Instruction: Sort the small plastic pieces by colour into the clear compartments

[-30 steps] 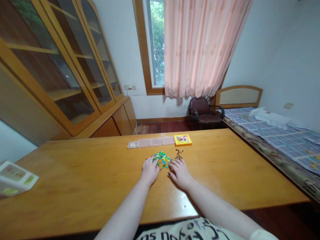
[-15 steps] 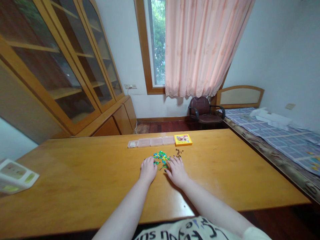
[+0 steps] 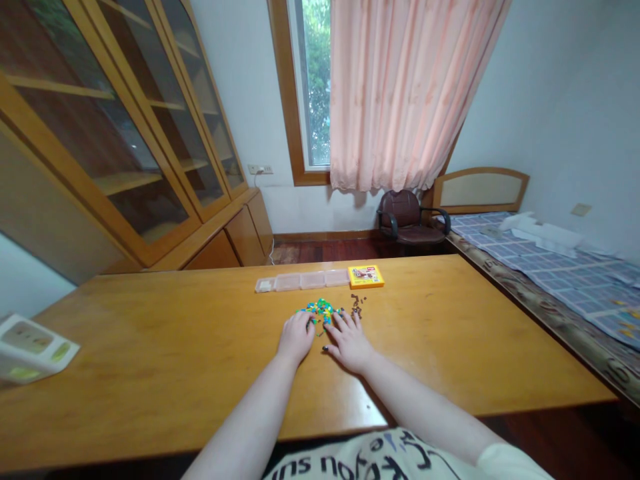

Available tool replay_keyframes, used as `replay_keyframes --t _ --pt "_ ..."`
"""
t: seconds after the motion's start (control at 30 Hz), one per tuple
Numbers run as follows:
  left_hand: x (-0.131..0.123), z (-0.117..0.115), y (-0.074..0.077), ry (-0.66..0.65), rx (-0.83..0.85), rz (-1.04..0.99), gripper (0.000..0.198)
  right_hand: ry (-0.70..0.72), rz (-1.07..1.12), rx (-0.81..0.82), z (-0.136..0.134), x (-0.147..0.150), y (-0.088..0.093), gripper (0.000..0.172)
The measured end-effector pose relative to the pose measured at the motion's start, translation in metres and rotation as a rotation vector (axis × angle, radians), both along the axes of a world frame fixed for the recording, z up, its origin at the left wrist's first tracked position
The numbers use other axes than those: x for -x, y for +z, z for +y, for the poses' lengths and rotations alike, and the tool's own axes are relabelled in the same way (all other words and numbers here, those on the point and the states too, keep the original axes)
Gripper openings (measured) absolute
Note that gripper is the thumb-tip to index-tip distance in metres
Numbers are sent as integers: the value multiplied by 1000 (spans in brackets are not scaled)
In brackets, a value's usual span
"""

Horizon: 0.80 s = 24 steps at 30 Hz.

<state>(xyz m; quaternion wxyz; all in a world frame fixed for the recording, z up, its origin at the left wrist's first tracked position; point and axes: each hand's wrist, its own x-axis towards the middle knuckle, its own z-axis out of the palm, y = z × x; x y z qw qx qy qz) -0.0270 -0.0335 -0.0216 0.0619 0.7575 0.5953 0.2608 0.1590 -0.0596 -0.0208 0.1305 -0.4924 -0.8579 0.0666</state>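
A small heap of green, blue and yellow pieces [image 3: 320, 309] lies on the wooden table [image 3: 150, 333]. My left hand [image 3: 296, 337] rests palm down at the heap's near left edge, fingers loosely curled onto the pieces. My right hand [image 3: 346, 340] lies flat with fingers spread at the heap's near right, fingertips touching it. A smaller cluster of dark brown pieces [image 3: 357, 306] sits just right of the heap. Behind them lie a row of clear plastic compartment boxes [image 3: 301, 281] and a yellow box [image 3: 366, 276].
A white carton [image 3: 30, 347] stands at the table's left edge. A glass-fronted wooden cabinet [image 3: 125, 133] runs along the left wall. A dark office chair [image 3: 407, 220] stands beyond the table, and a bed [image 3: 560, 267] runs along the right.
Both hands have drawn slightly nearer to me along the table, staying at the heap's near edge. The view has shifted a little.
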Motion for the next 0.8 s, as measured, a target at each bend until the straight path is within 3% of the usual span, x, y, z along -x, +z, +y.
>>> replay_keyframes --t 0.17,0.33,0.53,0.8 --pt "9 1 11 80 45 134 26 21 -17 31 0 1 2 59" --pt "20 -17 21 120 91 231 29 79 2 38 -1 -1 5 56" --pt "27 -37 6 173 47 253 39 101 4 46 -4 -1 8 53" --pt "7 -39 -12 62 50 296 46 111 -9 57 -6 -2 12 56"
